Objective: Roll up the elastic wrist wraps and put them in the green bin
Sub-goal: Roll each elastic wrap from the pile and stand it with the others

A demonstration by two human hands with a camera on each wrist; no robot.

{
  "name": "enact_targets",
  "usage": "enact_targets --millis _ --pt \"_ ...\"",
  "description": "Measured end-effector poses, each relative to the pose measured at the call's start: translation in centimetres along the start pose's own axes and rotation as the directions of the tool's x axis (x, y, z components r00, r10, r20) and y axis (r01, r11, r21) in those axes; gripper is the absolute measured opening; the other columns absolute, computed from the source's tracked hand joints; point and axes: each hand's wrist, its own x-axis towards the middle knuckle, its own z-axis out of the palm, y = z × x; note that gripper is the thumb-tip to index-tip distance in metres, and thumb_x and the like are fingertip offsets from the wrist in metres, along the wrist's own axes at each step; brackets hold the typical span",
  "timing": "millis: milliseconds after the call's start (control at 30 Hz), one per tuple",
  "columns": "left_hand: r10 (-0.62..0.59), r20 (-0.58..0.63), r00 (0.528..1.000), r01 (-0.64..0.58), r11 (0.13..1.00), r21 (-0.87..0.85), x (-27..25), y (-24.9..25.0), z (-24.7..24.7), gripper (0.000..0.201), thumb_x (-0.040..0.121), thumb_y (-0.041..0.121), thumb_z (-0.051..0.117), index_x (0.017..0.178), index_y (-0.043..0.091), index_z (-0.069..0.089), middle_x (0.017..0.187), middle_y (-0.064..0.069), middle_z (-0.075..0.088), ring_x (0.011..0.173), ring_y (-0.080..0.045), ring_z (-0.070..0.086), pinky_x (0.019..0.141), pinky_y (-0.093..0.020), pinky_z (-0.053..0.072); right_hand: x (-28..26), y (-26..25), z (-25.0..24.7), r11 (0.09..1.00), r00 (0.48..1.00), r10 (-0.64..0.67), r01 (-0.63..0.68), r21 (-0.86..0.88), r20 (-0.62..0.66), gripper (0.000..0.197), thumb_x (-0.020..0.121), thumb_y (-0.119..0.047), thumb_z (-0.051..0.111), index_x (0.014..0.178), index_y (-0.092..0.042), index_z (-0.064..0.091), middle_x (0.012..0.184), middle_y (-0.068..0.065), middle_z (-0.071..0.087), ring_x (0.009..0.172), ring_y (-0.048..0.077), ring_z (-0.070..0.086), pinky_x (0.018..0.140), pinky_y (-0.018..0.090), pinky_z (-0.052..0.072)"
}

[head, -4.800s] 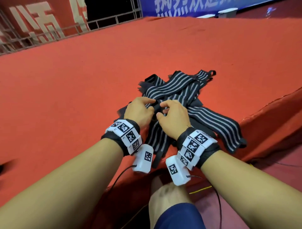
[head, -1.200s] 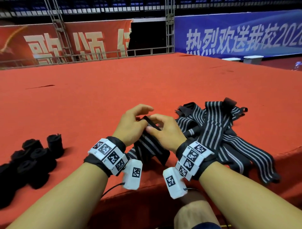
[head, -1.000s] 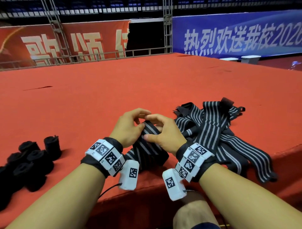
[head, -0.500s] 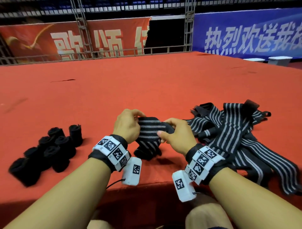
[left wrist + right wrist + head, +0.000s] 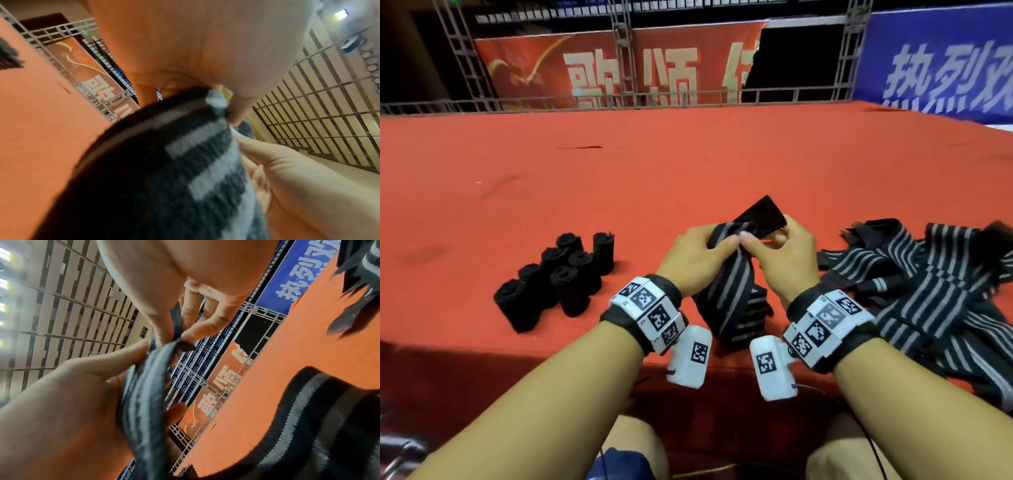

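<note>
- The left hand (image 5: 697,258) grips the striped wrap (image 5: 729,294) near its top, fingers curled round the bunched band, which seems meant to anchor it while the other end is worked.
- The right hand (image 5: 786,260) pinches the wrap's black end tab (image 5: 760,216) between thumb and fingers; the right wrist view shows the pinch right at the band's edge. I judge this is the lead end being set for the first turn of the roll.
- The wrap is held up above the red cloth (image 5: 688,171), and its tail hangs down between the wrists, folded onto the cloth near the edge; held up like this it can be rolled free of the surface.
- To the left, apart from the hands, stand the rolls (image 5: 558,277), dark bundles clustered upright and touching one another.
- To the right lies the pile (image 5: 928,274) of loose striped wraps, overlapping and tangled; part spills toward the edge.
- No green bin shows in any view.
- The hanging tail could snag on the wrist units (image 5: 690,356) while rolling.
</note>
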Motion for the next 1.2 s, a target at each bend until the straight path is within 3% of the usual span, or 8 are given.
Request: enact_targets --millis 167,300,533,667,800,867,967,1200 --pt "-0.021 0.015 1.000 0.022 0.996 -0.087 -0.5 -0.4 -0.6 0.018 0.099 0.017 0.059 0.111 0.011 0.071 0.104 -0.005 0.077 0.100 -0.024 0.072 0.094 -0.050 0.055 0.1 -1.3 1.0 0.997 0.999 -0.034 0.033 0.066 0.025 0.012 0.089 -0.038 0.066 0.092 -0.029 0.073 0.089 -0.005 0.077 0.084 0.014 0.071 0.077 0.045 0.059" --pt "0.028 0.062 0.998 -0.022 0.994 -0.107 -1.3 0.4 -0.8 0.015 0.101 0.012 0.059 0.113 0.008 0.066 0.106 -0.008 0.075 0.096 -0.023 0.072 0.090 -0.041 0.057 0.2 -2.0 0.7 0.995 0.998 -0.042 0.038 0.087 0.052 0.019 0.090 -0.036 0.067 0.090 -0.018 0.074 0.090 0.007 0.077 0.082 0.015 0.069 0.082 0.054 0.058" --pt "0.130 -0.121 0.984 -0.117 0.987 0.106 -1.6 1.5 -1.3 0.050 0.091 0.021 0.067 0.135 0.031 0.045 0.120 0.006 0.058 0.107 -0.016 0.061 0.098 -0.043 0.051 0.1 -4.2 0.2 0.989 0.990 -0.139 0.137 0.060 0.035 0.010 0.089 -0.030 0.071 0.084 -0.022 0.073 0.078 0.005 0.072 0.071 0.012 0.062 0.072 0.047 0.055" --pt "0.322 -0.271 0.907 -0.274 0.940 0.202 -2.4 3.3 -1.6 0.036 0.086 0.046 0.062 0.118 0.030 0.066 0.113 0.010 0.056 0.109 -0.010 0.056 0.096 -0.031 0.046 -0.1 -6.2 0.3 0.982 0.985 -0.172 0.173 0.071 -0.011 0.014 0.090 -0.028 0.071 0.077 -0.025 0.067 0.069 0.001 0.059 0.054 0.013 0.051 0.054 0.035 0.044" --pt "0.289 -0.241 0.926 -0.298 0.955 -0.001 -3.1 5.1 -2.0 0.043 0.082 0.057 0.063 0.112 0.026 0.069 0.107 0.013 0.071 0.102 0.000 0.067 0.088 -0.033 0.057 -1.2 -8.7 0.3 0.939 0.987 -0.146 0.116 0.323 0.069 0.036 0.095 -0.036 0.066 0.082 -0.002 0.069 0.067 0.012 0.059 0.050 0.020 0.055 0.046 0.029 0.047" --pt "0.295 -0.262 0.919 -0.318 0.947 -0.050 -3.3 5.6 -2.4 0.033 0.088 0.045 0.072 0.112 0.023 0.070 0.104 0.014 0.074 0.100 0.000 0.070 0.086 -0.032 0.059 -1.4 -9.7 -0.1 0.925 0.989 -0.114 0.069 0.373 0.099 0.050 0.097 -0.044 0.061 0.091 0.005 0.072 0.067 0.011 0.064 0.055 0.021 0.062 0.047 0.028 0.051" --pt "0.331 -0.330 0.884 -0.364 0.930 -0.044 -3.3 6.3 -3.2 0.020 0.091 0.025 0.069 0.110 0.021 0.072 0.097 0.013 0.075 0.092 -0.001 0.070 0.083 -0.027 0.057 -1.4 -10.7 -0.4 0.937 0.986 -0.125 0.080 0.339 0.112 0.026 0.101 -0.022 0.061 0.099 0.000 0.074 0.066 0.008 0.065 0.052 0.017 0.062 0.047 0.026 0.051" --pt "0.393 -0.385 0.835 -0.477 0.865 -0.152 -3.6 9.0 -5.0 0.035 0.093 -0.001 0.062 0.114 0.027 0.068 0.100 0.013 0.074 0.096 -0.003 0.069 0.083 -0.021 0.052 -0.8 -14.1 -1.7 0.947 0.954 -0.297 0.289 0.139 0.042 0.009 0.085 -0.014 0.080 0.084 -0.023 0.077 0.066 0.004 0.061 0.066 0.008 0.056 0.067 0.024 0.050"
